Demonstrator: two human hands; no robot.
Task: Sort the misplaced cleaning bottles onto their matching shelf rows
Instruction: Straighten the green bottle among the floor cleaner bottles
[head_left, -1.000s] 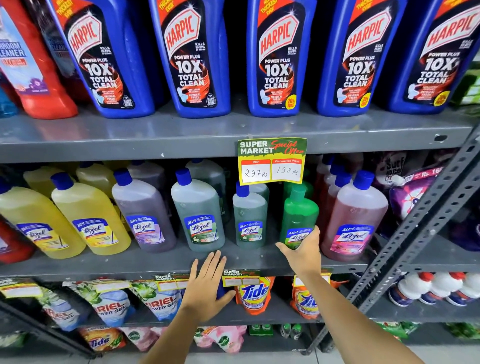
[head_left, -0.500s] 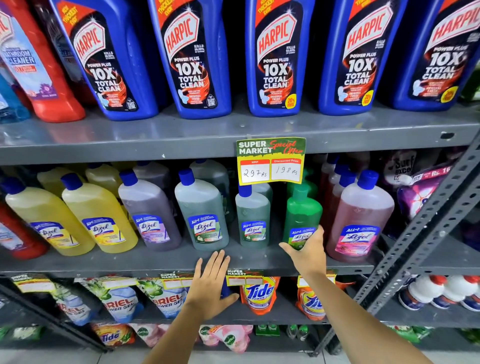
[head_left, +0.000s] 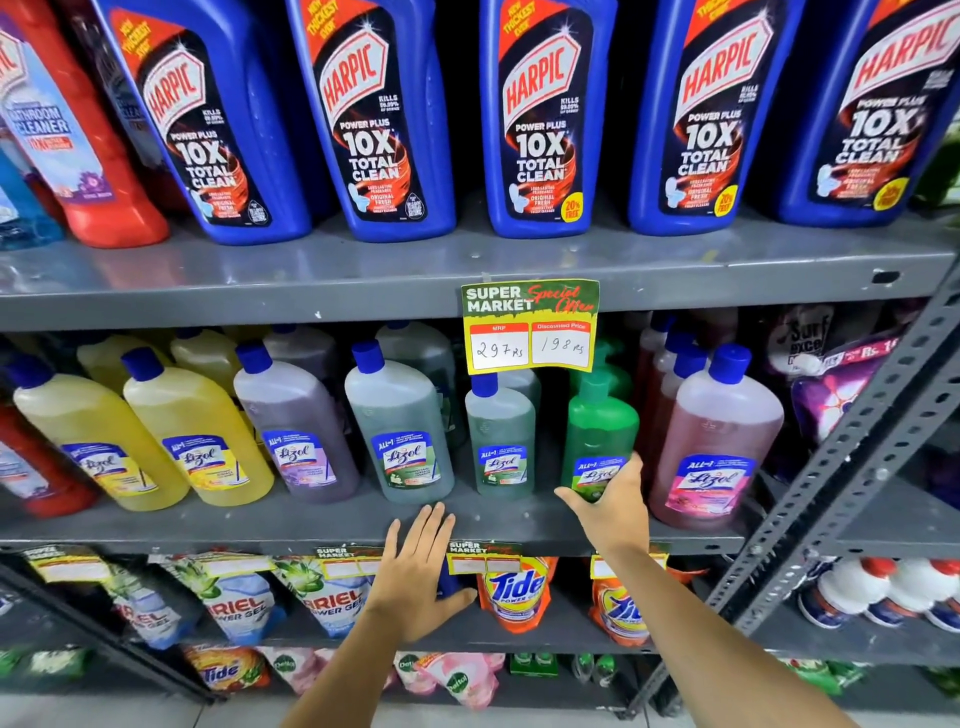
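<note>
I face a grey metal shelf unit (head_left: 311, 291) stocked with cleaning products. Along the top row stand big blue Harpic bottles (head_left: 540, 119), with a red bathroom-cleaner bottle (head_left: 93, 171) at the far left. The middle row (head_left: 322, 519), at the height of my hands, holds Lizol floor cleaners grouped by colour: yellow at the left, then purple-grey, then dull green, then pink at the right. A price card (head_left: 530, 327) hangs from the shelf edge above them.

The bottle that matters is the bright green Lizol bottle (head_left: 597, 431), standing upright, its long axis vertical, between a small dull green bottle (head_left: 500, 436) and a large pink bottle (head_left: 717, 441). It lies straight ahead of my right hand (head_left: 608, 509) and up to the right of my left.

My right hand is the nearer one. It is spread open with its fingertips on the bottle's lower label and its thumb pointing left, not yet closed around it. My left hand (head_left: 421, 577) is flat and open, holding nothing, in front of the shelf edge, lower down and to the left of the bottle. I judge that the right hand should take it.
</note>
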